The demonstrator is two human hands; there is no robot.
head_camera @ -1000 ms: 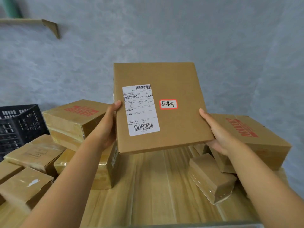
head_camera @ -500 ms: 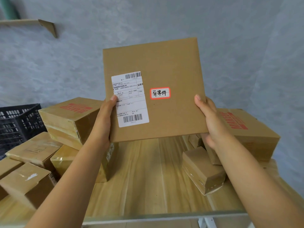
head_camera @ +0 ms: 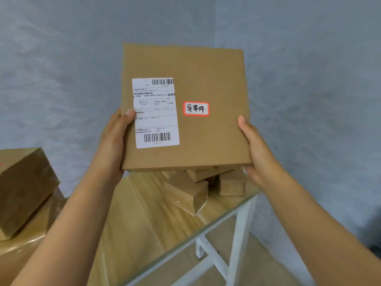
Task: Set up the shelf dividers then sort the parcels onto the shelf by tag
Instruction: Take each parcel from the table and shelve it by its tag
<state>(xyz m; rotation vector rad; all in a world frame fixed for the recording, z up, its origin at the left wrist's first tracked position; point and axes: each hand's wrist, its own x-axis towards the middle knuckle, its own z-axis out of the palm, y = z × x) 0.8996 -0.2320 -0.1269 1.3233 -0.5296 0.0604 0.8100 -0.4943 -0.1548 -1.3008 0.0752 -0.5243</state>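
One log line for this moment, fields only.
parcel lifted | left hand, right hand gripping sides | tag facing camera

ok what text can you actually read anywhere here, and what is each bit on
"异常件": handwritten on the red-bordered tag on the flat parcel gripped by the left hand and the right hand.
"18800138000": on the white shipping label; the digits after it are uncertain.
"业务类": at that label's right edge, cut off.
The label's other print and barcode numbers: too small to read.
Red mark on the left box: cut off, unreadable.
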